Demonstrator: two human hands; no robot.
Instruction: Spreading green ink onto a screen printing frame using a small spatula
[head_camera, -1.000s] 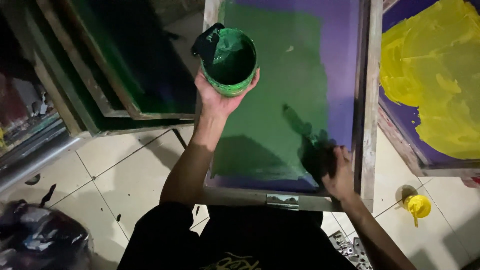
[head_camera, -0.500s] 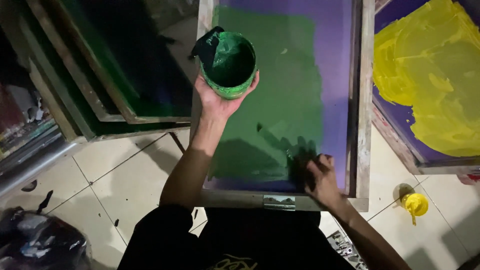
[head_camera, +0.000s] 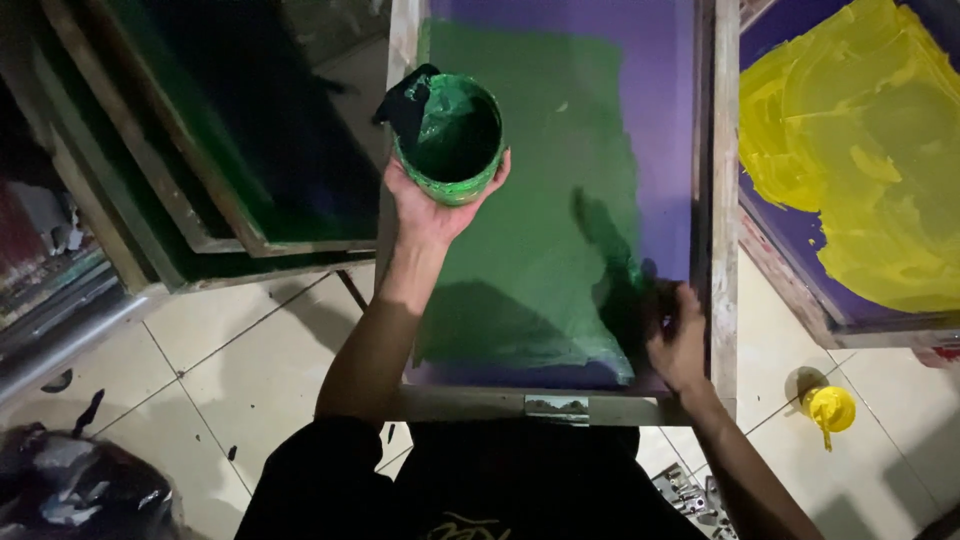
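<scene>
We grip the green paint tub (head_camera: 452, 138) from below in our left hand (head_camera: 432, 205), over the far left edge of the wooden-framed screen (head_camera: 722, 250). Our right hand (head_camera: 678, 335) presses near the frame's right rail, fingers bent; what it holds we cannot tell. Purple mesh (head_camera: 665, 120) lies uncoated on the far right.

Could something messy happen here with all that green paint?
Maybe. The left hand holds the open green paint tub up over the wooden-framed screen, so a tilt could spill it. The right hand presses on the wet green patch and may smear it onto the bare purple mesh.
</scene>
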